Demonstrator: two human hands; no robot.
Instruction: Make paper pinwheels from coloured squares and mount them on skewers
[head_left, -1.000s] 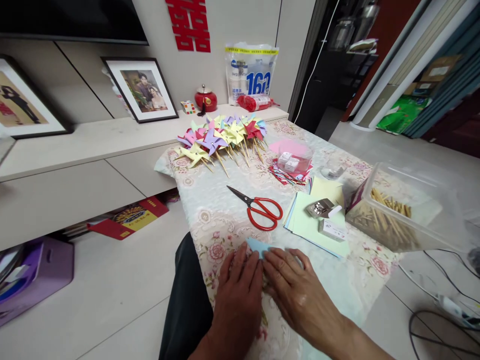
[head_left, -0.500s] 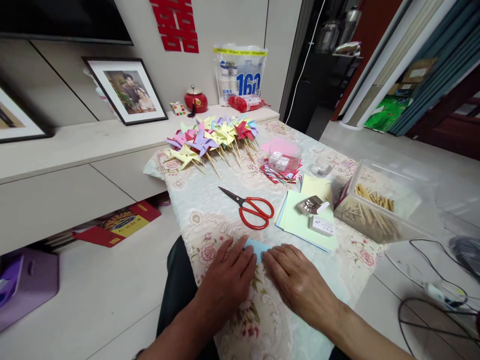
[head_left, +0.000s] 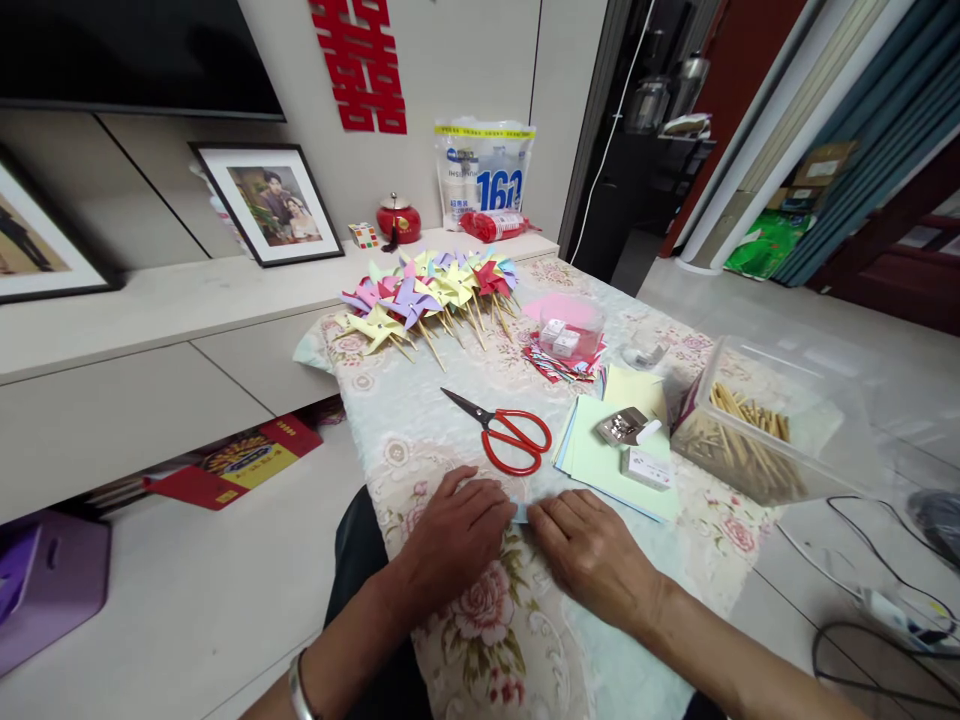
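A small strip of light blue paper lies on the tablecloth, mostly covered by my fingers. My left hand is closed on its left end, the fingers curled together. My right hand presses the right end, with bent fingers and the thumb tucked out of sight. Just beyond them lie scissors with red handles, blades parted slightly. To the right is a stack of coloured paper sheets, with an open box of metal pins and a closed white box on top.
Several paper pinwheels on sticks lie at the table's far end. A round clear tub with small white boxes sits on patterned paper. A clear bin of wooden sticks stands at the right edge; cables lie on the floor.
Both hands have closed further over the blue paper, so less of it shows. My left fingers, flatter before, are now curled. The camera view has tilted up slightly.
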